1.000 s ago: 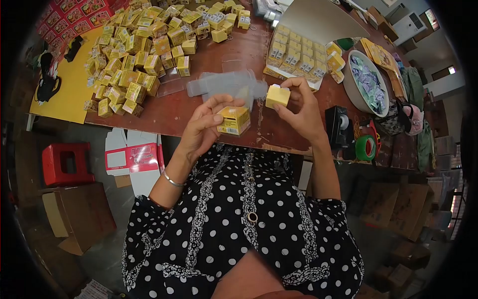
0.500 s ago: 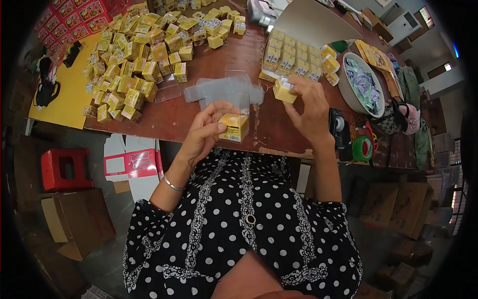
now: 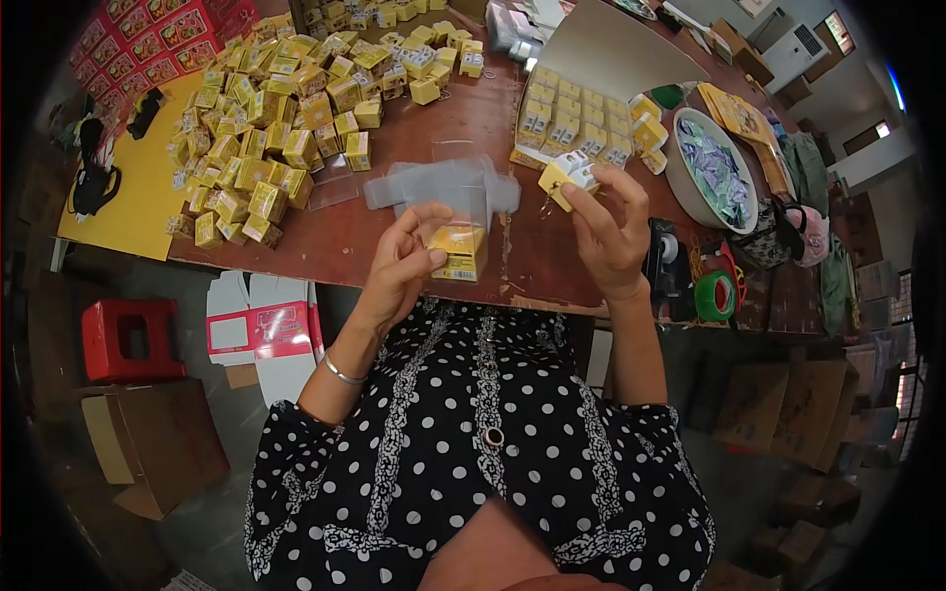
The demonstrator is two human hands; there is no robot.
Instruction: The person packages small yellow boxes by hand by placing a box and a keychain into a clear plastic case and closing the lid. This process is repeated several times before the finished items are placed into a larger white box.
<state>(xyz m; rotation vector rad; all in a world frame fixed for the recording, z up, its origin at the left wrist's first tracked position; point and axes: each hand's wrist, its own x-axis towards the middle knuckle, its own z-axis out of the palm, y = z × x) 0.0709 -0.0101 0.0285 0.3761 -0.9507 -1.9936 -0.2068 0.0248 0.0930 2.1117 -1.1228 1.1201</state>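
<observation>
Left hand (image 3: 404, 261) has a narrow grip, thumb and fingers pinching a small yellow printed cardboard box (image 3: 458, 253) over the near edge of the reddish-brown worn worktop (image 3: 552, 261). Can't tell if the box's top is unsealed. Right hand (image 3: 613, 222) also has a narrow grip, holding a yellow-and-white toy block (image 3: 570, 175) by its sides, tilted, pale parts facing up. A thin metallic-looking bit dangles below the block; too small to read.

Block and box are apart, block higher and to the right. Behind the box, flat clear plastic sheets (image 3: 414, 187) lie on the worktop. Beyond the block is a cardboard display carton with raised lid (image 3: 621, 54), holding rows of similar yellow blocks (image 3: 567, 118). Big pile of yellow printed boxes (image 3: 261, 148) at left; white round basin (image 3: 678, 187) of purple and green packets at right; green tape roll (image 3: 714, 295) nearer the edge.

Step in hand, as judged: block and box held separately, block being turned or checked. Next move seems to call for keeping the box steady and squaring up the block, without snagging the dangling bit.
</observation>
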